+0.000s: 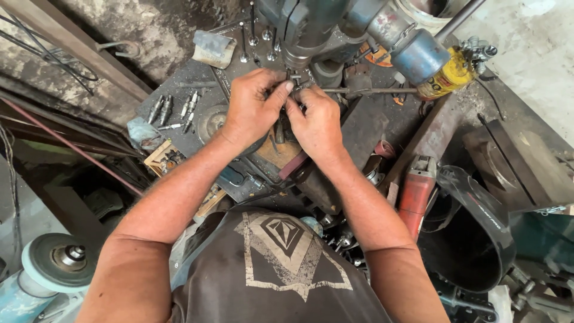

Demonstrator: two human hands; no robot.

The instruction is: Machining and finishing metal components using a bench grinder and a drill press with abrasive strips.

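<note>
Both my hands meet under the chuck [297, 60] of a blue-grey drill press [335, 24]. My left hand [252, 107] pinches a small metal part [293, 81] just below the chuck with thumb and fingers. My right hand [317, 122] has its fingers closed on the same small part from the other side. The part itself is mostly hidden by my fingertips. A thin steel rod [371, 91] runs to the right from the spot where my hands meet.
Several valves and small metal pieces [176, 110] lie on the dark work plate [191, 78] at left. A red angle grinder [417, 188] and a black bucket [472, 239] sit at right. A yellow can [448, 75] stands behind. A grinding wheel [57, 263] is at lower left.
</note>
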